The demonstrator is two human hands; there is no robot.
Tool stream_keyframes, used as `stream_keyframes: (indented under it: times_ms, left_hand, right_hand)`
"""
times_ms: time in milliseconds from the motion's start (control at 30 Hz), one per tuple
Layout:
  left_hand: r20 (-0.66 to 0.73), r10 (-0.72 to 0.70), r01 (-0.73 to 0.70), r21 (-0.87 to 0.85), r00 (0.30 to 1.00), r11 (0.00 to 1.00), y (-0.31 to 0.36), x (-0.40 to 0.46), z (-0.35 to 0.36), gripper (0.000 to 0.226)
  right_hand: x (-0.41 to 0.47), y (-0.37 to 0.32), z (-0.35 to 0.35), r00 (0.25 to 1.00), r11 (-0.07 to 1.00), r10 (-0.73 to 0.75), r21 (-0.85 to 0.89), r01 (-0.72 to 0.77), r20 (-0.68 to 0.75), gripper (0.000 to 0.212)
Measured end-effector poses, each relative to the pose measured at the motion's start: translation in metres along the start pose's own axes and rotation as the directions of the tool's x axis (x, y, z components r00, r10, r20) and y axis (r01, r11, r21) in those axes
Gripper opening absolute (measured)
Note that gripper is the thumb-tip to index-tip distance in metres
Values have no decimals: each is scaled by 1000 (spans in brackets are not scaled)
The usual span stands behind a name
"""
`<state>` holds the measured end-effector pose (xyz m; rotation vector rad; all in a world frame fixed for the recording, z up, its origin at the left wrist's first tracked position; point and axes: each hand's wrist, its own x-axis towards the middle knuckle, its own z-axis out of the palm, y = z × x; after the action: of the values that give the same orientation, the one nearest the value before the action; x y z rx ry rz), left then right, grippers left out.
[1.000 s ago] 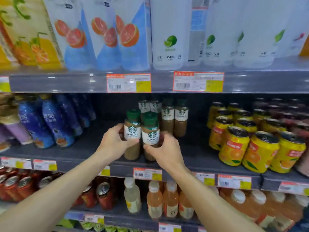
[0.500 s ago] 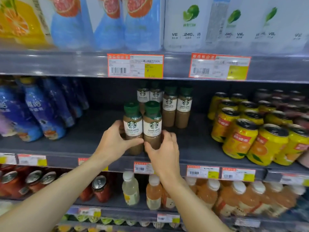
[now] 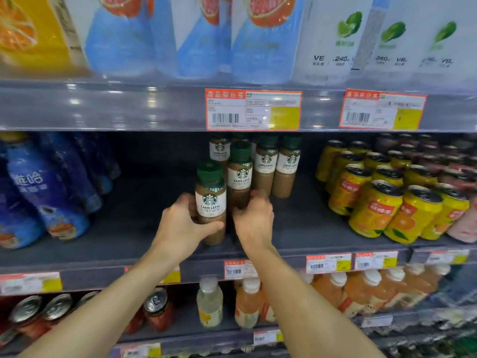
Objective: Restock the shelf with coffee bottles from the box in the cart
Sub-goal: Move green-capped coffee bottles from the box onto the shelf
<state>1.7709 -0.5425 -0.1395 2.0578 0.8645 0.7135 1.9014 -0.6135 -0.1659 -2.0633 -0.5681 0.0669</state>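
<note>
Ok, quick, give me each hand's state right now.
Left hand: grips the front caffe latte bottle on the shelf.
Right hand: fingers curled round the base of the second caffe latte bottle just behind.

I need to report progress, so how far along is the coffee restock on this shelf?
Done: four coffee bottles stand at the back of the middle shelf. In hand: the left hand grips a front bottle; the right hand holds another bottle behind it. Left: bare shelf space beside them; the box isn't in view.
</note>
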Motion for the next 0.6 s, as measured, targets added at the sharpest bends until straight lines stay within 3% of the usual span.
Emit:
stream_keyframes:
  times_ms: [100,300,600]
  left_hand:
    - [11,13,-13,5,1000,1000,-2,6,-2,48]
    - [35,-3,3,16,999,1000,-9,17,-3,50]
    - [104,-26,27,-7,994,1000,-12,29,-9,47]
  right_hand:
    - [18,-8,9,998,997,55,-45,-56,-26,32]
    - [36,-7,28,990,998,25,-58,-34,-142,31]
    - [46,-4,41,984,992,19,-121,-40,-175,31]
